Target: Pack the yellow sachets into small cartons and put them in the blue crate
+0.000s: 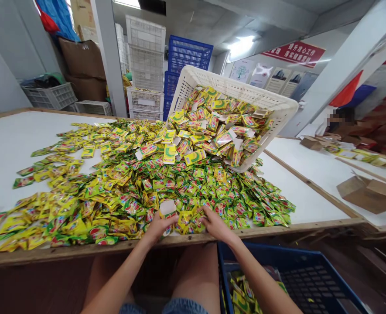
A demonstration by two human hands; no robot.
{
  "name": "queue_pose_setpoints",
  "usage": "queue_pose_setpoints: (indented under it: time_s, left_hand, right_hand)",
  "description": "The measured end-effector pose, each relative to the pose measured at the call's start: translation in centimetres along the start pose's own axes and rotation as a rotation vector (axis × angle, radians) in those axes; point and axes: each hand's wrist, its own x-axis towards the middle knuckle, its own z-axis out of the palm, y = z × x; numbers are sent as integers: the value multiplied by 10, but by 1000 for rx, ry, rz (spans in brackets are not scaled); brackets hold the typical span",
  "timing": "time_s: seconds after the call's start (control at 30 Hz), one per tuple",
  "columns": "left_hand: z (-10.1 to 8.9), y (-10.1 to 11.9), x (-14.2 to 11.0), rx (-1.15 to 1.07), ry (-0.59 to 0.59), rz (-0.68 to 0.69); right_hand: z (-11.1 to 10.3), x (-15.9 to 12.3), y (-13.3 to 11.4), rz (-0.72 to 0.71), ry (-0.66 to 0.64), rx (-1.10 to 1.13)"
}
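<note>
White-topped table (6,144) is extending beyond and to either side of the left hand (158,228) and right hand (217,226), both working just inside its wooden edge. White crate (285,114) is tilting toward the grip from farther back, its mouth spilling small yellow cartons (194,157) onto the table. Blue basket (313,266) is sitting below the right forearm, sachets lying inside. A broad heap of green and yellow sachets (127,205) is surrounding the fingers on the left, right and far sides. Left hand is holding one open box (168,208), pale flap up. Right-hand fingers are curling narrowly against yellow sachets (189,221) between the hands; cannot tell whether any is pinched.
</note>
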Motion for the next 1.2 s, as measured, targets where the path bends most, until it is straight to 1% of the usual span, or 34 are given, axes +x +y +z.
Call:
queue_pose_setpoints:
  time_s: [0.07,0.17,0.23,0.3,0.37,0.43,0.53,0.6,0.67,0.73,0.83,0.97,1.03,1.07,1.13,1.17,1.2]
  left_hand:
    - [1,-2,2,37,-26,16]
    - [1,-5,5,96,-86,18]
    - [2,-7,7,119,-123,11]
    - [2,-7,7,151,-156,8]
    - [2,-6,8,177,-183,4]
    - [3,-5,8,190,-201,13]
    - [2,-3,9,210,-189,59]
    - [2,-3,9,215,-179,72]
    - [0,-3,10,205,-184,69]
    - [-1,-4,10,191,-190,75]
    - [-3,-5,8,173,-191,83]
    - [-4,-7,7,133,-180,63]
    - [-4,-8,7,110,-197,73]
    - [-5,-9,8,106,-217,88]
    - [-6,-11,9,123,-264,121]
    - [-6,-13,9,141,-265,135]
    - [-7,-14,9,168,-239,146]
  right_hand:
    - [-8,5,-18,-19,59,77]
    - [-16,17,-55,-139,68,195]
    - [-15,27,-78,-233,25,155]
    - [-11,37,-93,-308,-13,19]
    - [-6,44,-99,-376,-41,-132]
    - [-1,49,-100,-444,-50,-259]
    - [7,51,-98,-541,-40,-395]
    - [14,50,-96,-601,-22,-415]
    - [23,49,-92,-639,-3,-360]
    - [31,47,-87,-631,55,-242]
    - [39,38,-79,-554,164,-114]
    - [40,24,-80,-461,252,-133]
    - [41,19,-83,-411,290,-144]
    - [43,17,-85,-393,284,-147]
    - [46,14,-85,-374,227,-124]
    - [48,13,-83,-365,190,-86]
    - [49,12,-80,-349,157,-26]
